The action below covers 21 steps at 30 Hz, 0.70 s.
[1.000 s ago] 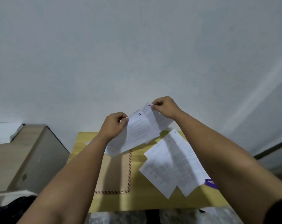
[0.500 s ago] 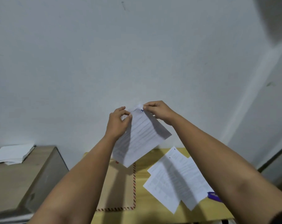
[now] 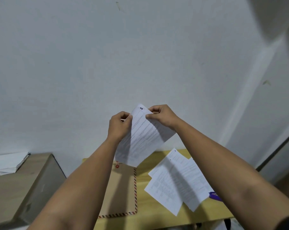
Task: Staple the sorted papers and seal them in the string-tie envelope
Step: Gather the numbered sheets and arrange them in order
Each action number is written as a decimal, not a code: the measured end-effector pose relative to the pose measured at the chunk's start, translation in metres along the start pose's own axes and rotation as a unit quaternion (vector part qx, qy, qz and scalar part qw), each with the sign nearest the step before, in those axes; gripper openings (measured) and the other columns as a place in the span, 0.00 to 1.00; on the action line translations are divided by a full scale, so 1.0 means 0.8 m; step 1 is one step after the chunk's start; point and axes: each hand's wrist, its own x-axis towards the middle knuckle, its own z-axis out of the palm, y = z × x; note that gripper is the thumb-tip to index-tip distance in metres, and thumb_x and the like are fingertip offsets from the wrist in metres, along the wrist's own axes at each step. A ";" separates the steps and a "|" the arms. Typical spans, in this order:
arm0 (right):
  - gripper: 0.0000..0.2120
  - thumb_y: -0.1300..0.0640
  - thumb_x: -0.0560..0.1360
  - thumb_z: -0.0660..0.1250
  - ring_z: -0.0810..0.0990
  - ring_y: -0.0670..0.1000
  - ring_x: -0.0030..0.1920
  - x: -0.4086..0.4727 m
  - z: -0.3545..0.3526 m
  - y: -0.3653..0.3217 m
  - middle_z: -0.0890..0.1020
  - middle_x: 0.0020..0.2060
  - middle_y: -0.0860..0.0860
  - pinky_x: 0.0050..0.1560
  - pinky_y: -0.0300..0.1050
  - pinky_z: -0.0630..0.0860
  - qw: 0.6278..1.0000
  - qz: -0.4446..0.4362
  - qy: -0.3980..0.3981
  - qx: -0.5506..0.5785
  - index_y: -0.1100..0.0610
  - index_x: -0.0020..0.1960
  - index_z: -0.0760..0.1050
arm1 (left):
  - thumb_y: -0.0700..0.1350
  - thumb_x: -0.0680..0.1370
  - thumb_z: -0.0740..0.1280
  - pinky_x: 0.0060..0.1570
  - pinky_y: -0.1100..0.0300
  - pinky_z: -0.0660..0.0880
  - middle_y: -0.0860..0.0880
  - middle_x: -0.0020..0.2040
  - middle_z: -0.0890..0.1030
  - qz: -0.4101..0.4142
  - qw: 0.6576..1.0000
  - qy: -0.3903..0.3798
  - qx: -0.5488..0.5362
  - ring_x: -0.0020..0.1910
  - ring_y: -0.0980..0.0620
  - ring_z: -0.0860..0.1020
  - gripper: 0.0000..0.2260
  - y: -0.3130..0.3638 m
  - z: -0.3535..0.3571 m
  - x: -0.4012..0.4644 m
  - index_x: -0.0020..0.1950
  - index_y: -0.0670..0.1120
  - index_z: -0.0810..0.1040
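I hold a small set of printed sheets (image 3: 143,140) up in the air above the table, its top page marked "1". My left hand (image 3: 119,125) pinches the set's left top edge. My right hand (image 3: 162,116) pinches its right top corner. Below lies a brown string-tie envelope (image 3: 122,188) with a red-striped border and a red button near its top; my left forearm covers part of it. Two more printed sheets (image 3: 178,181) lie overlapped on the yellow table (image 3: 190,216). A purple stapler (image 3: 215,195) peeks out beside my right forearm.
A wooden cabinet (image 3: 24,183) stands to the left of the table with a white paper pile (image 3: 8,162) on top. A plain white wall fills the background. A dark strip runs along the right edge.
The two held sheets, fanned apart a second ago, have been brought together into one set and raised higher. My view has tilted upward.
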 end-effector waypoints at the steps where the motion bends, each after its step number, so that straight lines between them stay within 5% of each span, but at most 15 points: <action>1: 0.05 0.58 0.74 0.75 0.88 0.46 0.48 -0.001 -0.002 0.004 0.89 0.45 0.49 0.52 0.40 0.79 1.000 -0.004 0.004 0.006 0.54 0.50 0.86 | 0.49 0.81 0.69 0.42 0.62 0.73 0.59 0.46 0.85 0.000 1.000 -0.003 0.000 0.40 0.63 0.81 0.05 -0.001 0.004 0.000 0.47 0.53 0.83; 4: 0.06 0.60 0.76 0.74 0.88 0.50 0.51 -0.002 -0.009 0.016 0.89 0.48 0.51 0.57 0.45 0.82 1.000 -0.003 0.008 0.023 0.56 0.53 0.85 | 0.47 0.80 0.69 0.43 0.60 0.74 0.56 0.47 0.82 0.004 1.000 -0.009 0.006 0.45 0.58 0.80 0.02 -0.005 0.018 0.004 0.52 0.54 0.80; 6: 0.09 0.62 0.76 0.73 0.88 0.51 0.52 0.000 -0.015 0.024 0.89 0.49 0.52 0.57 0.46 0.83 0.999 0.004 0.011 0.031 0.56 0.57 0.85 | 0.46 0.79 0.69 0.42 0.59 0.74 0.52 0.47 0.80 -0.008 1.000 -0.025 0.013 0.45 0.55 0.80 0.09 -0.011 0.026 0.009 0.58 0.54 0.75; 11: 0.18 0.67 0.76 0.70 0.89 0.55 0.48 0.010 -0.030 0.063 0.89 0.48 0.55 0.43 0.43 0.84 0.993 0.063 0.047 0.085 0.54 0.64 0.82 | 0.44 0.80 0.68 0.43 0.65 0.74 0.50 0.46 0.84 -0.045 0.988 -0.144 0.040 0.42 0.59 0.83 0.17 -0.040 0.057 0.026 0.68 0.56 0.78; 14: 0.18 0.69 0.76 0.69 0.89 0.57 0.49 0.020 -0.037 0.106 0.88 0.49 0.56 0.48 0.50 0.85 0.989 0.106 0.046 0.089 0.55 0.63 0.83 | 0.40 0.80 0.67 0.42 0.71 0.76 0.53 0.47 0.87 -0.071 0.978 -0.192 0.024 0.42 0.63 0.84 0.17 -0.067 0.084 0.034 0.66 0.54 0.83; 17: 0.17 0.69 0.76 0.70 0.88 0.57 0.51 0.026 -0.042 0.166 0.88 0.51 0.57 0.57 0.55 0.84 0.984 0.161 0.032 0.073 0.58 0.63 0.83 | 0.38 0.80 0.67 0.47 0.60 0.78 0.49 0.44 0.86 -0.139 0.960 -0.242 0.031 0.40 0.57 0.83 0.17 -0.102 0.115 0.040 0.63 0.56 0.84; 21: 0.17 0.66 0.75 0.73 0.86 0.42 0.46 0.035 -0.042 0.256 0.88 0.47 0.49 0.54 0.41 0.82 0.978 0.211 0.000 0.009 0.58 0.63 0.83 | 0.34 0.78 0.63 0.39 0.59 0.75 0.50 0.35 0.80 -0.186 0.942 -0.273 0.064 0.31 0.53 0.75 0.20 -0.156 0.169 0.049 0.65 0.49 0.84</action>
